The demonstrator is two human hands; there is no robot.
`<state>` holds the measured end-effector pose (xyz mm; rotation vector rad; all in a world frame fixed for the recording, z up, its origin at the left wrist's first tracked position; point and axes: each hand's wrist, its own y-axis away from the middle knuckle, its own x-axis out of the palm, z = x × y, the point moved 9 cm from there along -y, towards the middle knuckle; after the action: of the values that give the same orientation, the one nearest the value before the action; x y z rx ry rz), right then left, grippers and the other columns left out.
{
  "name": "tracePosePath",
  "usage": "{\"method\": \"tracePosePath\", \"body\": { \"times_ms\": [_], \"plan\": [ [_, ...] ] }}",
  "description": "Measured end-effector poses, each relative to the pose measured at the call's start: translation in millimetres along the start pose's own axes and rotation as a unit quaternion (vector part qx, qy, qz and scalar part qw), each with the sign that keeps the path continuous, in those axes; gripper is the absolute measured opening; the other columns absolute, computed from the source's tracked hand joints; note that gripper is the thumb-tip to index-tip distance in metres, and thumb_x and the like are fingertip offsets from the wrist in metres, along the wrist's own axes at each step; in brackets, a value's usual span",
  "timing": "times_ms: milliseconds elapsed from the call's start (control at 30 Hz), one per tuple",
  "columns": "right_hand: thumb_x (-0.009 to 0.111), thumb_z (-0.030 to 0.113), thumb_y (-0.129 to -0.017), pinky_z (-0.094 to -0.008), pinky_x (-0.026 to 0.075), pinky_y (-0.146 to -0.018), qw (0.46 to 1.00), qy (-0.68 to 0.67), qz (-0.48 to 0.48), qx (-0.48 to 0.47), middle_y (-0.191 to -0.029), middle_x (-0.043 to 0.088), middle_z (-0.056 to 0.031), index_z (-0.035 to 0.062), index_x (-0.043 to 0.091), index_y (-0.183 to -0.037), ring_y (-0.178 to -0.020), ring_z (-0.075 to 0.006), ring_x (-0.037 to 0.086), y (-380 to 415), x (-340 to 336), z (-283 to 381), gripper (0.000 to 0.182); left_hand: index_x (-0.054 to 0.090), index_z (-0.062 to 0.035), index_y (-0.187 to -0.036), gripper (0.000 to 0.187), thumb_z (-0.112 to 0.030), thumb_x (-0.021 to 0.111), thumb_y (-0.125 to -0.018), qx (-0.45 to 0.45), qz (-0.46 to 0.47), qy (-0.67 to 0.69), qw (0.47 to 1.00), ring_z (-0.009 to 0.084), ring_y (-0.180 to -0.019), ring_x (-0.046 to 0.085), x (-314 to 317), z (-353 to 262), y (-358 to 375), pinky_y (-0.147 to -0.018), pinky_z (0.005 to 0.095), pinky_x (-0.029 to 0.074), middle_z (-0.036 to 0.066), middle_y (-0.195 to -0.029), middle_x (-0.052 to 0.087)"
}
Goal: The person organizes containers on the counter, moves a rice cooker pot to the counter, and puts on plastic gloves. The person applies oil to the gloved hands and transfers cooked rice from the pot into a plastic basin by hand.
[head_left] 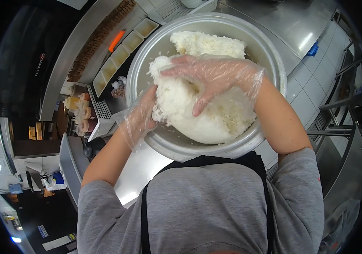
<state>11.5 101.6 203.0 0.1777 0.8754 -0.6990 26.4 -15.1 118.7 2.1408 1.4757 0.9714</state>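
Note:
A large metal pot [270,55] in front of me holds a big mound of white cooked rice [206,125]. A separate block of rice [206,43] sits at the pot's far side. My left hand [147,108], in a clear plastic glove, is curled against the left edge of the mound, its fingertips partly hidden by rice. My right hand [219,76], gloved the same way, reaches across the top of the mound. Its fingers are stretched out to the left and its thumb is spread apart, touching the rice.
Left of the pot stands a row of rectangular containers [119,57] with an orange-handled tool [116,41] beside them. Several sauce bottles [85,113] stand near a white perforated basket [100,110]. A steel counter [282,21] lies behind, with metal racks [338,110] to the right.

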Motion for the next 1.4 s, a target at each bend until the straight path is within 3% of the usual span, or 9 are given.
{"method": "tracePosePath", "body": {
  "times_ms": [200, 400, 600, 667, 767, 900, 967, 1100, 1400],
  "plan": [
    [0.077, 0.06, -0.052, -0.0403, 0.024, -0.109, 0.997, -0.058, -0.043, 0.026, -0.137, 0.037, -0.0252, 0.004, 0.036, -0.137, -0.131, -0.0354, 0.032, 0.9, -20.2, -35.5, 0.109, 0.03, 0.0073, -0.132, 0.071, -0.052, 0.034, -0.093, -0.009, 0.083, 0.109, 0.991, 0.0268, -0.103, 0.06, 38.1, -20.5, -0.1, -0.077, 0.0361, 0.057, 0.02, -0.122, 0.051],
    [0.079, 0.047, -0.057, -0.0413, 0.027, -0.108, 0.986, -0.039, -0.082, 0.141, -0.138, 0.037, -0.0217, 0.013, 0.035, -0.139, -0.129, -0.0349, 0.034, 25.4, -45.1, -59.7, 0.099, 0.031, 0.0137, -0.126, 0.067, -0.042, 0.046, -0.092, 0.035, 0.071, 0.152, 0.985, 0.0268, -0.097, 0.062, 63.1, -38.2, -16.0, -0.079, 0.032, 0.057, 0.021, -0.115, 0.053],
    [0.078, 0.04, -0.062, -0.0415, 0.03, -0.106, 0.978, 0.055, -0.073, 0.19, -0.137, 0.041, -0.0178, 0.0134, 0.041, -0.136, -0.127, -0.0317, 0.038, 31.4, -47.8, -65.5, 0.087, 0.035, 0.0052, -0.128, 0.065, -0.024, 0.068, -0.08, 0.17, 0.018, -0.315, 0.933, 0.0271, -0.099, 0.061, 50.0, -45.1, -21.4, -0.083, 0.0355, 0.051, 0.018, -0.106, 0.06],
    [0.078, 0.039, -0.062, -0.0411, 0.031, -0.106, 0.972, 0.066, -0.048, 0.221, -0.136, 0.041, -0.0167, 0.013, 0.042, -0.134, -0.127, -0.031, 0.038, 32.9, -46.4, -67.1, 0.085, 0.034, 0.0028, -0.13, 0.071, -0.023, 0.072, -0.076, 0.219, -0.109, -0.597, 0.764, 0.0281, -0.096, 0.061, 30.0, -62.7, -38.0, -0.087, 0.0331, 0.048, 0.015, -0.101, 0.061],
    [0.077, 0.037, -0.065, -0.0396, 0.032, -0.105, 0.956, 0.078, -0.083, 0.27, -0.134, 0.045, -0.016, 0.0123, 0.045, -0.132, -0.125, -0.0321, 0.04, 45.4, -60.7, -79.9, 0.078, 0.044, 0.0024, -0.125, 0.068, -0.024, 0.075, -0.071, 0.195, -0.09, -0.618, 0.756, 0.0289, -0.103, 0.057, 35.0, -76.5, -37.8, -0.092, 0.0346, 0.044, 0.016, -0.109, 0.059],
    [0.068, 0.036, -0.076, -0.0363, 0.035, -0.103, 0.95, 0.031, -0.178, 0.256, -0.125, 0.053, -0.0149, 0.0107, 0.051, -0.127, -0.119, -0.0292, 0.047, 48.3, -77.5, -103.4, 0.059, 0.054, 0.0003, -0.116, 0.053, -0.023, 0.072, -0.072, 0.223, -0.029, -0.324, 0.919, 0.0253, -0.109, 0.052, 27.9, -66.4, -48.5, -0.091, 0.0361, 0.043, 0.014, -0.114, 0.056],
    [0.064, 0.036, -0.079, -0.0357, 0.036, -0.102, 0.942, 0.058, -0.169, 0.286, -0.121, 0.055, -0.0152, 0.0099, 0.054, -0.124, -0.116, -0.029, 0.05, 47.1, -76.6, -107.4, 0.053, 0.048, 0.0012, -0.122, 0.046, -0.014, 0.061, -0.08, 0.081, -0.029, -0.226, 0.97, 0.0306, -0.118, 0.046, 9.6, -56.6, -80.7, -0.1, 0.0323, 0.036, 0.018, -0.128, 0.049],
    [0.056, 0.038, -0.084, -0.0385, 0.039, -0.096, 0.951, 0.16, -0.074, 0.256, -0.112, 0.059, -0.0173, 0.0058, 0.06, -0.112, -0.108, -0.033, 0.052, 28.1, -47.4, -120.7, 0.042, 0.052, -0.0008, -0.115, 0.036, -0.02, 0.054, -0.084, 0.098, -0.178, -0.129, 0.971, 0.0315, -0.117, 0.046, -21.4, -48.4, -114.0, -0.1, 0.0345, 0.036, 0.016, -0.126, 0.05],
    [0.05, 0.038, -0.086, -0.0408, 0.041, -0.089, 0.958, 0.17, 0.126, 0.194, -0.101, 0.06, -0.0186, 0.0036, 0.063, -0.1, -0.098, -0.0341, 0.054, 10.6, -30.6, -111.6, 0.039, 0.052, 0.0008, -0.119, 0.049, -0.038, 0.038, -0.092, 0.194, -0.17, -0.687, 0.68, 0.0338, -0.114, 0.049, 25.5, -62.2, -84.5, -0.099, 0.037, 0.036, 0.023, -0.121, 0.053]
  ]
}}
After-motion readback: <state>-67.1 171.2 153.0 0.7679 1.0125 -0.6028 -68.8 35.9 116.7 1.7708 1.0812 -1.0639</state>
